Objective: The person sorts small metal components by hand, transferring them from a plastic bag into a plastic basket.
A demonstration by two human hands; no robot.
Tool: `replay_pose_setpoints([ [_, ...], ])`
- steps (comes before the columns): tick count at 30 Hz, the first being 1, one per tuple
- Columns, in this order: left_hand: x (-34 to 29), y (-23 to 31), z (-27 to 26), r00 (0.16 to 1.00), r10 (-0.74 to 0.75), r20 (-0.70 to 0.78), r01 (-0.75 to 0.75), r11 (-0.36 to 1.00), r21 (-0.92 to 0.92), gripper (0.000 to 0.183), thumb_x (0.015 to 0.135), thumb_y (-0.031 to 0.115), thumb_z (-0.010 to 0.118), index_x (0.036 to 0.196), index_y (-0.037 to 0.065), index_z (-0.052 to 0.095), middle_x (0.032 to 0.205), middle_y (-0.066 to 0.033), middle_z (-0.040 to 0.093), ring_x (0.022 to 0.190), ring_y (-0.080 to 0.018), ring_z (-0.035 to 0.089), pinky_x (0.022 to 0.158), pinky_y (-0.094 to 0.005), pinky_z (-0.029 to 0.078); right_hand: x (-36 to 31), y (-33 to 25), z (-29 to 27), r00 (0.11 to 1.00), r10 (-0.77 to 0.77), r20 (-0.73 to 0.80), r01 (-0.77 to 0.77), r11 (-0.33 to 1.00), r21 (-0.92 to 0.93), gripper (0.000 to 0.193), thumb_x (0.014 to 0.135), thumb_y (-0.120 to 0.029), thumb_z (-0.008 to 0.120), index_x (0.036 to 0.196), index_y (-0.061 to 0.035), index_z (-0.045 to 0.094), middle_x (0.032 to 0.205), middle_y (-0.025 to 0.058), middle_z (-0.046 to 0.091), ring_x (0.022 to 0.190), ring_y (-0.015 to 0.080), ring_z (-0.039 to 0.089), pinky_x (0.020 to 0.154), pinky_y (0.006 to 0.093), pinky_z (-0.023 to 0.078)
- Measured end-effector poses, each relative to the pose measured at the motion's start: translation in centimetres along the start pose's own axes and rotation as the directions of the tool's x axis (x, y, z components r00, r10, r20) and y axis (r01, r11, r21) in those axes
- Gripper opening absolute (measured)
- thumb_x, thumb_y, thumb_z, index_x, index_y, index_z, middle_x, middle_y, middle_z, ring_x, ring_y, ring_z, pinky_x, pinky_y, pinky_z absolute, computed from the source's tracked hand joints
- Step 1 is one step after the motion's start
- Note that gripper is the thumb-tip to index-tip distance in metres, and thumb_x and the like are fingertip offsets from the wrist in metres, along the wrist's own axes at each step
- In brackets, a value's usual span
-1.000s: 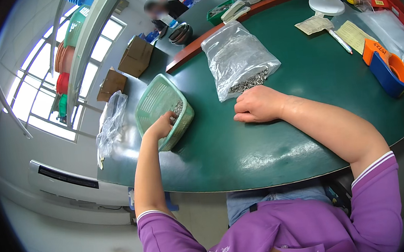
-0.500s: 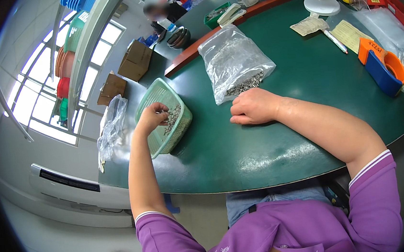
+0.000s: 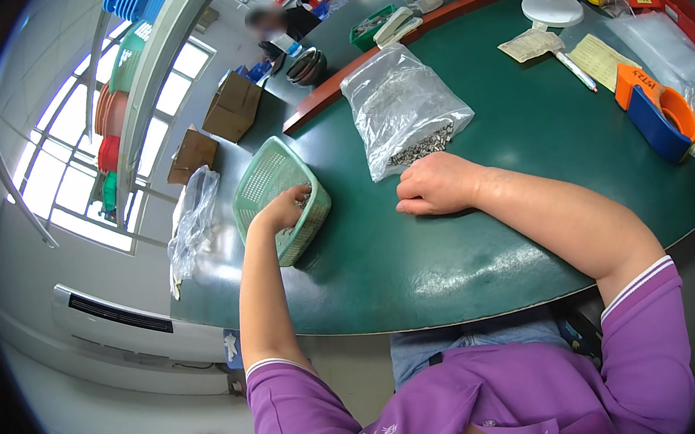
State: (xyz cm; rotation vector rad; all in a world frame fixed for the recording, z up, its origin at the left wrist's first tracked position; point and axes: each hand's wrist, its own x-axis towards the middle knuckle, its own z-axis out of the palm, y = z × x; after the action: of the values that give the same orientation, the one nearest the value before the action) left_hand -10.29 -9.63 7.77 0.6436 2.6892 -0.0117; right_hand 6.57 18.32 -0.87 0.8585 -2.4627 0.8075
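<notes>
My left hand (image 3: 282,209) reaches down inside a pale green perforated plastic basket (image 3: 265,173). Its fingertips are among small grey metal parts (image 3: 304,196) at the basket's right side, so I cannot tell how the fingers are closed. My right hand (image 3: 437,184) rests closed on the green tabletop, knuckles up; whatever it holds, if anything, is hidden under the fingers. Just beyond it lies a clear plastic bag (image 3: 399,97) on its side, with a heap of small metal pieces (image 3: 424,146) in its near end.
A white fan (image 3: 550,5), paper slips (image 3: 598,61), a pen (image 3: 576,73) and an orange and blue holder (image 3: 660,119) sit at the right. Cardboard boxes (image 3: 232,107) and a crumpled clear bag (image 3: 195,218) lie left of the basket. Another person (image 3: 297,23) is in the background.
My left hand has moved right and deeper into the basket, onto the metal parts, its fingers now mostly hidden. My right hand and the bag stay put.
</notes>
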Motion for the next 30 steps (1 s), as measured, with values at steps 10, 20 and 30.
replay_pose_setpoints([
  [10,-0.6,1.3,0.3,0.995,0.029,-0.092,-0.029,1.0,-0.007,0.031,0.069,0.009,0.064,0.1,0.004,0.06,0.09,-0.0109,0.064,0.085,-0.0233,0.06,0.078,-0.0332,0.045,-0.1,0.2,0.0,1.0,-0.003,0.002,0.003,1.0,0.0,0.028,0.083,-0.033,0.054,0.072,-0.0076,0.058,0.075,0.0082,0.059,0.077,0.0284,0.059,0.067,0.0405,0.047],
  [20,-2.9,-0.4,-1.7,0.993,-0.065,-0.095,0.012,0.879,-0.477,0.021,0.082,0.006,0.057,0.102,0.002,0.061,0.096,-0.0081,0.062,0.083,-0.0181,0.062,0.07,-0.0317,0.054,-0.1,0.1,0.0,1.0,-0.008,-0.002,0.008,1.0,0.006,0.028,0.083,-0.033,0.054,0.071,-0.0074,0.058,0.075,0.0085,0.059,0.076,0.0286,0.059,0.067,0.0414,0.047],
  [30,-3.8,-2.0,0.9,0.835,0.023,-0.55,-0.054,0.998,-0.039,0.032,0.084,0.019,0.057,0.113,0.005,0.057,0.115,-0.0165,0.055,0.101,-0.0319,0.055,0.088,-0.0395,0.044,1.6,-2.4,-2.6,0.939,-0.275,-0.208,0.226,0.946,-0.233,0.012,0.078,-0.02,0.055,0.075,-0.009,0.053,0.073,0.0052,0.053,0.072,0.0233,0.056,0.06,0.0355,0.047],
])
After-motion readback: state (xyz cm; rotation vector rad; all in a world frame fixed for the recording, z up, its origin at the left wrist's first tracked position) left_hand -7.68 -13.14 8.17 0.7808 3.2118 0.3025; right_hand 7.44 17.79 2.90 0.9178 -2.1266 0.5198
